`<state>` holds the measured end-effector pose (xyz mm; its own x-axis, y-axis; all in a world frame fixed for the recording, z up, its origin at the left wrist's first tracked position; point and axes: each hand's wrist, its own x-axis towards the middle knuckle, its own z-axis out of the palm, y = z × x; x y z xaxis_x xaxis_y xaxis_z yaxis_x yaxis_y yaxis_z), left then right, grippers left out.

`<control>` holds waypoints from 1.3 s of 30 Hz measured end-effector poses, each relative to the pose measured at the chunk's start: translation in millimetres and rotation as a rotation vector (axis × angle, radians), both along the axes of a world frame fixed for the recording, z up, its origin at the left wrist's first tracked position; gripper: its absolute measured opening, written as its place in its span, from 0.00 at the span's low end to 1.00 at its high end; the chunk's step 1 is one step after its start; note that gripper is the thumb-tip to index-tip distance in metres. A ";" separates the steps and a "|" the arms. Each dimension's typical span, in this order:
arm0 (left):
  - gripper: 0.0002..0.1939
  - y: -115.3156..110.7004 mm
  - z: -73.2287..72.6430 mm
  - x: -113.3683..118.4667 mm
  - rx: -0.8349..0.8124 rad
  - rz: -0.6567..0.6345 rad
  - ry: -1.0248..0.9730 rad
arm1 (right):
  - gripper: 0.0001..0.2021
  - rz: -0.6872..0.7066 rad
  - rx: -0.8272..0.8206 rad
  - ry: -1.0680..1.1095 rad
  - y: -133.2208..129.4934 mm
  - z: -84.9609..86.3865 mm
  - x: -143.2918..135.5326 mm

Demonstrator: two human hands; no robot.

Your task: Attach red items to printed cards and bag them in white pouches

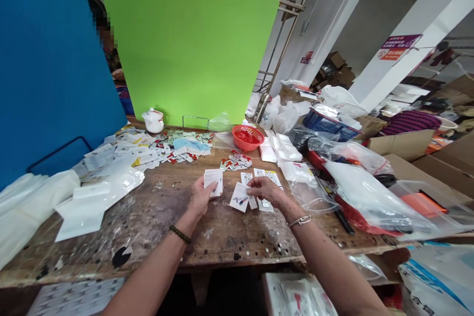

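Note:
My left hand (200, 195) grips a stack of white cards (213, 180), thumb on top, above the middle of the worn wooden table (163, 227). In my right hand (267, 189), fingertips pinch the corner of one printed card (239, 197) with a small dark and coloured picture on it. Under and beside that hand, several more printed cards (265, 205) lie on the wood. Just beyond them is a small heap of red, white and green cards (236, 161). Fingers of the right hand partly hide the cards below.
A red plastic basket (248, 138) and a white lidded pot (153, 120) stand at the back. Loose packets (122, 150) cover the left side, near white plastic bags (40, 197). Bagged goods (370, 192) and a blue basket (329, 123) crowd the right. Blue and green partitions (192, 44) rise behind; a person sits beyond.

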<state>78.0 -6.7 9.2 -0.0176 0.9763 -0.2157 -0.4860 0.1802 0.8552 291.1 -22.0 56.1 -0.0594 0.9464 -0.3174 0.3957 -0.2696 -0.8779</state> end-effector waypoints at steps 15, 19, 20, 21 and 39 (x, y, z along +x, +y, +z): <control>0.20 -21.8 1.5 16.9 0.131 -0.509 0.162 | 0.11 -0.065 -0.117 0.316 -16.1 -19.0 -5.4; 0.21 -21.7 0.4 15.8 0.140 -0.514 0.158 | 0.11 -0.220 -0.090 0.509 -19.8 -23.1 -10.7; 0.21 -21.8 0.1 15.7 0.140 -0.510 0.159 | 0.12 -0.261 -0.078 0.541 -20.6 -23.1 -11.3; 0.21 -21.9 -0.2 15.6 0.139 -0.505 0.160 | 0.12 -0.299 -0.055 0.562 -21.3 -22.6 -11.3; 0.14 -27.0 -1.0 12.9 0.344 -0.594 0.283 | 0.18 -0.270 -0.079 0.715 -27.2 -11.7 -5.4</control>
